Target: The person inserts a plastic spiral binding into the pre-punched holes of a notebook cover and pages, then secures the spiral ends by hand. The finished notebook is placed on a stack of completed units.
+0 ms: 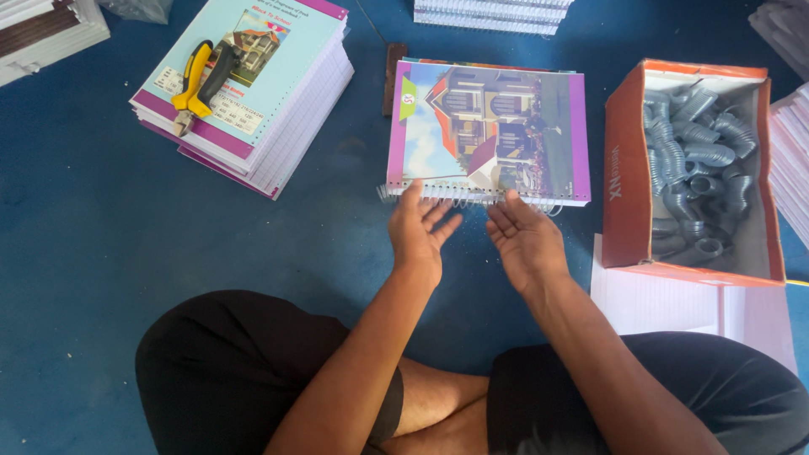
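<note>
Blue floor covering (101, 227) fills the scene and carries every item; the person sits cross-legged on it, black-clad knees at the lower frame edge. A notebook (489, 126) with a purple-bordered cover showing a building lies flat in the centre, just ahead of both hands; its long axis runs left to right, and its bound edge faces the person. A wire spiral coil (468, 197) runs along that near edge, parallel to the long axis, and overhangs the cover slightly at both ends; how many holes it passes through cannot be made out.

The left hand (421, 232) is spread, fingers apart, fingertips at or just touching the coil; true contact cannot be confirmed. The right hand (527, 240) is likewise spread, palm partly upward, fingertips at the coil; neither hand is clamped on anything.

A stack of notebooks (253, 93) lies to the upper left, angled; yellow-handled pliers (198, 84) rest on top of it. An orange cardboard box (628, 168) stands to the right, open, holding grey coiled spirals (695, 168); individual pieces are hard to separate. White sheets (666, 303) lie under the box, partly hidden by the right knee; further stacks at the top and side edges are cut off by the frame.
</note>
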